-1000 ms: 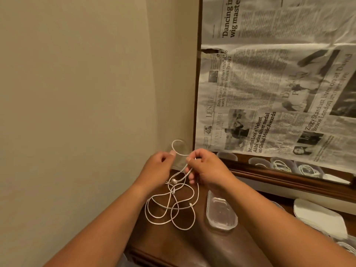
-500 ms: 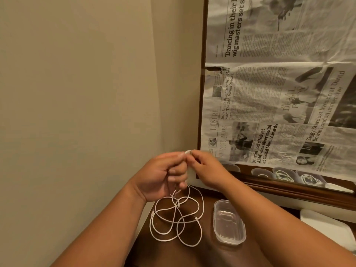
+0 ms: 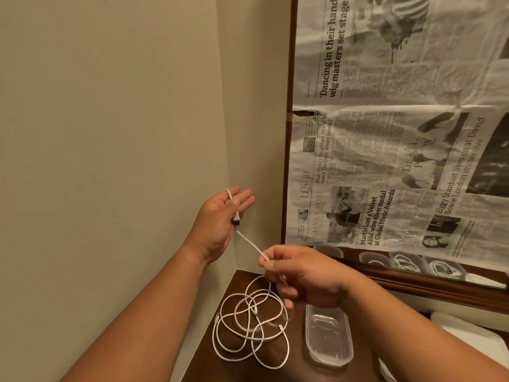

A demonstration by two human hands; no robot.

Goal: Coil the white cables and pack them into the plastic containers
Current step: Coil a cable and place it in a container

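A white cable [image 3: 249, 323] lies in loose tangled loops on the dark wooden table [image 3: 278, 373]. One end runs up to my left hand [image 3: 220, 216], raised with the palm up and fingers stretched out; the cable is looped over a fingertip and its plug rests across the palm. My right hand [image 3: 300, 277] pinches the same cable lower down, a taut stretch running between both hands. An empty clear plastic container [image 3: 327, 337] stands just right of the loops, below my right hand.
A beige wall stands close on the left. A wood-framed mirror [image 3: 407, 279] covered with newspaper [image 3: 399, 133] rises behind the table; its uncovered strip reflects containers with coiled cables. White lids [image 3: 473, 334] lie at the far right.
My left hand has opened and risen to the left with the cable end on its fingers. My right hand has dropped away, stretching the cable between them. The view has tilted up.
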